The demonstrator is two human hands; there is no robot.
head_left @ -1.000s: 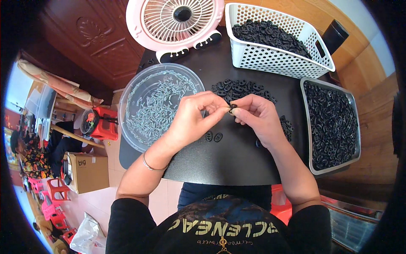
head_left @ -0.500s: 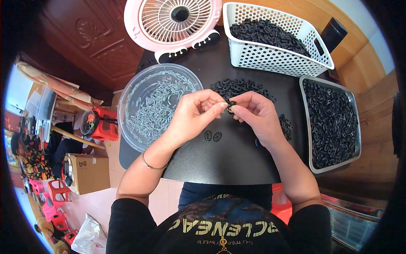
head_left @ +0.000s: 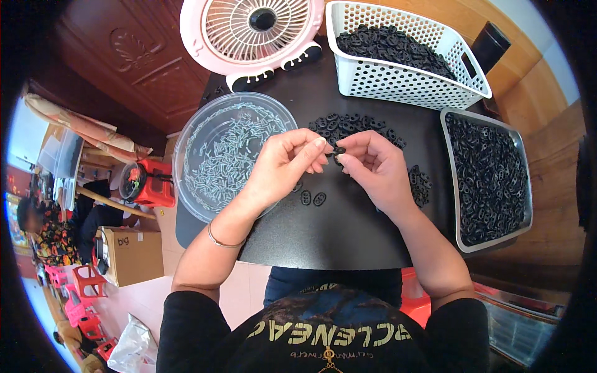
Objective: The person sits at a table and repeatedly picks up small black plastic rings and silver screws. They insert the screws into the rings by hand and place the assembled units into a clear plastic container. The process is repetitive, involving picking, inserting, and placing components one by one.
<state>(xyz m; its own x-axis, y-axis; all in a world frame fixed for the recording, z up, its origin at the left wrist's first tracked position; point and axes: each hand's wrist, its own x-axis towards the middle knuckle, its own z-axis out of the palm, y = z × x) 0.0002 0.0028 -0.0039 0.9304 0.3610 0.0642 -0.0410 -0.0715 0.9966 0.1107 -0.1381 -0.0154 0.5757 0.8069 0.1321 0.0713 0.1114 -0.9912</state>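
Over the middle of the black table my two hands meet fingertip to fingertip. My right hand (head_left: 380,168) pinches a small black plastic piece (head_left: 337,151) between thumb and forefinger. Closed beside it, my left hand (head_left: 287,160) has its thumb and fingertips at the piece's left side; whatever they grip is too small to make out. Just beyond the hands lies a heap of black plastic pieces with holes (head_left: 354,124). Two flat black oval pieces (head_left: 313,198) lie nearer me, and another is partly hidden by my left hand. More small black parts (head_left: 419,186) lie right of my right wrist.
A clear round tub (head_left: 186,189) of small silvery pins stands left. At the right is a metal tray (head_left: 459,214) of black oval pieces. Behind stand a white perforated basket (head_left: 398,90) of black parts and a pink fan (head_left: 233,60). A person (head_left: 53,233) sits far left.
My left thumb has lifted and drawn slightly back from the black piece. My right hand still pinches the piece in nearly the same place.
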